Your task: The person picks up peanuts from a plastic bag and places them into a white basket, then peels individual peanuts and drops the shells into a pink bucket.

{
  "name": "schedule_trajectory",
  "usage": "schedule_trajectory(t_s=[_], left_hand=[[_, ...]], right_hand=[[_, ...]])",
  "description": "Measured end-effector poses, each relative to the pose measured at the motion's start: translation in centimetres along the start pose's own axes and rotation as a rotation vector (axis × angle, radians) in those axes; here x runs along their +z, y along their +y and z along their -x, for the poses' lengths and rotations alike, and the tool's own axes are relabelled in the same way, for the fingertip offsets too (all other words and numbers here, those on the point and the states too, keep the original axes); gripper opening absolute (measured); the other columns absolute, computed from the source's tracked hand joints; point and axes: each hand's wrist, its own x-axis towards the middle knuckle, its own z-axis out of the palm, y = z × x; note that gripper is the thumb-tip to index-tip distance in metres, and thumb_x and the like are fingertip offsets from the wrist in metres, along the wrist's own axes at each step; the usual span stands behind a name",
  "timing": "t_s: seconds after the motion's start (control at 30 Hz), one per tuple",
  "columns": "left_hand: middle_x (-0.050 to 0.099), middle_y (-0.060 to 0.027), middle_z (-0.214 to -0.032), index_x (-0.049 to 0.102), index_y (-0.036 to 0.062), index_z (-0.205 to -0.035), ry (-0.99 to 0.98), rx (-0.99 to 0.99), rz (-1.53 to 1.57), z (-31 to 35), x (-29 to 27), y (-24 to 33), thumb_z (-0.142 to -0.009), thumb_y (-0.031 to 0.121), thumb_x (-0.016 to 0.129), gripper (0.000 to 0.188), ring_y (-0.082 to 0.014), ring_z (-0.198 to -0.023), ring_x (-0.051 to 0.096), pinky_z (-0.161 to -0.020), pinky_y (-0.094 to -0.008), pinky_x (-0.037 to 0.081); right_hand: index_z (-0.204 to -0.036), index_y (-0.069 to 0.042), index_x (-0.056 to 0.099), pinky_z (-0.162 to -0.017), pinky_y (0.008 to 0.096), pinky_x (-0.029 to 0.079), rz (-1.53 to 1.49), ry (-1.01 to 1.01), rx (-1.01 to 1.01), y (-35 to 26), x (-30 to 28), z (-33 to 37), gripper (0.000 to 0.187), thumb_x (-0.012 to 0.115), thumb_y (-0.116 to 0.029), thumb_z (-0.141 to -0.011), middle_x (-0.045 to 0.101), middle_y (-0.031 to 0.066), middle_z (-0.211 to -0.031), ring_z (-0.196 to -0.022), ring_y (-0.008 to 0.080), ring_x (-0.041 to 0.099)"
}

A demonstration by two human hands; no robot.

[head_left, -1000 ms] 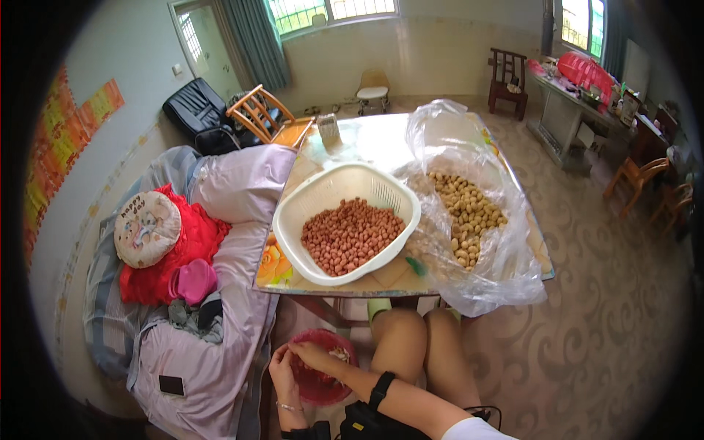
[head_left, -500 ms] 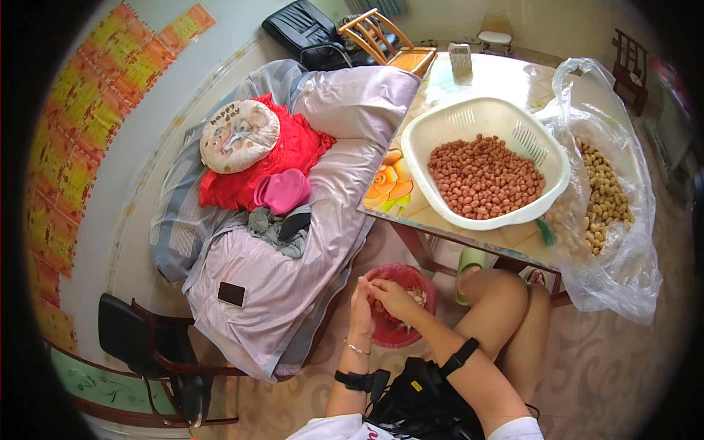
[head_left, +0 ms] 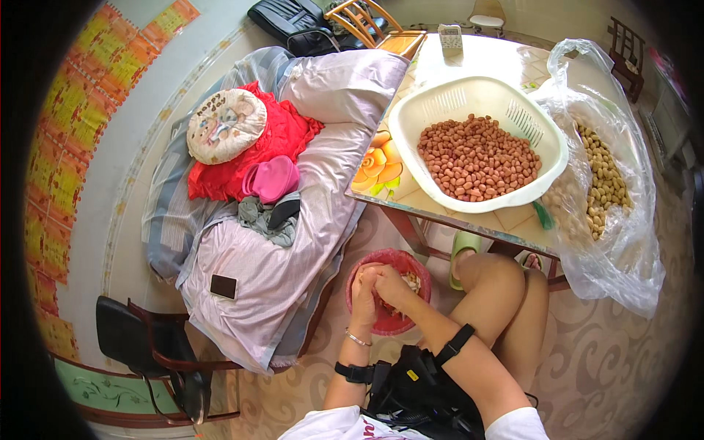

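Note:
Over a red basin (head_left: 387, 325) on the floor, my left hand (head_left: 362, 295) and my right hand (head_left: 393, 286) are closed against each other. Whatever lies between their fingers is hidden. Pale scraps that look like peanut shells (head_left: 413, 281) show inside the basin, beside my right hand. On the table above, a white plastic basket (head_left: 480, 205) holds a heap of reddish-skinned shelled peanuts (head_left: 478, 163). To its right, a clear plastic bag (head_left: 623, 268) lies open with unshelled peanuts (head_left: 606, 185) in it, draping over the table's edge.
The table (head_left: 513, 224) stands ahead, its near edge above my knees. On the left is a sofa (head_left: 323, 161) with a round cushion (head_left: 227, 126), red cloth, a pink bag (head_left: 273, 180) and a dark phone (head_left: 224, 287). A black chair (head_left: 125, 334) stands at lower left.
The whole view has shifted slightly, with the table and sofa now higher in it. My hands remain together over the basin, the right fingers now wrapped closer against the left.

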Motion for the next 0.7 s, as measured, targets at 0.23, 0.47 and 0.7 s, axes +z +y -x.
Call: schedule_trajectory(t_s=[0.23,0.47,0.7], left_hand=[[0.054,-0.0011,-0.084,0.055,0.0022,-0.09,0.148,0.043,-0.114,-0.2,0.9,-0.4,-0.088,0.025,0.048,0.023,-0.0077,-0.076,0.049,-0.071,-0.021,0.04],[0.054,-0.0011,-0.083,0.056,0.0018,-0.087,0.192,0.058,-0.122,-0.2,0.9,-1.0,-0.088,0.023,0.046,0.023,-0.0084,-0.076,0.049,-0.07,-0.022,0.04],[0.055,-0.0019,-0.083,0.056,0.0016,-0.088,0.161,0.035,-0.14,-0.5,0.3,-1.0,-0.089,0.025,0.046,0.026,-0.0089,-0.078,0.049,-0.072,-0.0221,0.04]], right_hand=[[-0.082,0.001,0.058,-0.068,0.0305,0.044,0.017,-0.001,-0.043,1.0,-0.2,-0.4,0.023,0.043,-0.015,-0.081,0.061,0.0114,-0.075,-0.073,0.0172,0.058],[-0.084,0.001,0.057,-0.066,0.0326,0.044,0.109,0.046,-0.039,1.0,-0.4,-0.1,0.026,0.044,-0.02,-0.081,0.06,0.0182,-0.075,-0.072,0.0218,0.06],[-0.086,0.001,0.057,-0.066,0.0343,0.044,0.172,0.036,-0.035,1.4,-0.2,-0.5,0.027,0.044,-0.022,-0.08,0.06,0.0198,-0.079,-0.073,0.0255,0.06]])
